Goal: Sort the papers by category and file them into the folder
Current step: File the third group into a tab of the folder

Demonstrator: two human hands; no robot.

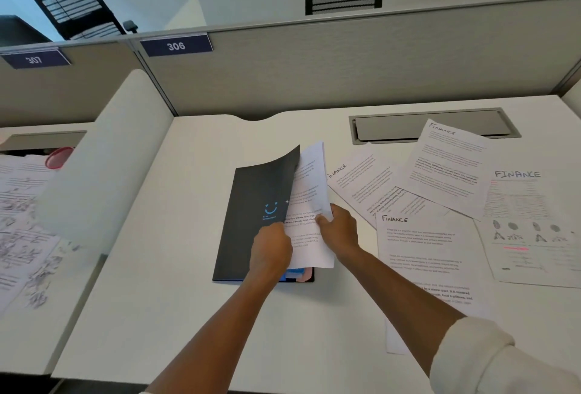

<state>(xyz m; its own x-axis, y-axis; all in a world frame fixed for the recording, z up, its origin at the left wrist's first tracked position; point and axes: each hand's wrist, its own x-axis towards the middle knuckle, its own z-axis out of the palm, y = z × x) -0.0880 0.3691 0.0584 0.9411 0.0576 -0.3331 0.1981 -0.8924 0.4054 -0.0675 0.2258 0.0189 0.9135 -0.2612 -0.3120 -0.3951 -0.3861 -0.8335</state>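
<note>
Mid-filing: the left hand [271, 249] lifts the dark folder [251, 223] cover on the bench [176, 299]; the right hand [338, 230] pinches sheets [309, 205] going inside. Finance papers [446, 167] apparently still wait, spread alongside.

Head view (close) down over desk [188, 315]

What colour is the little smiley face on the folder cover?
Light blue, on the dark grey card folder, clearest in the head view.

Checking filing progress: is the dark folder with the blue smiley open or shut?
Partly open: the dark folder's cover curls up while the left hand and right hand hold white sheets at its edge.
</note>
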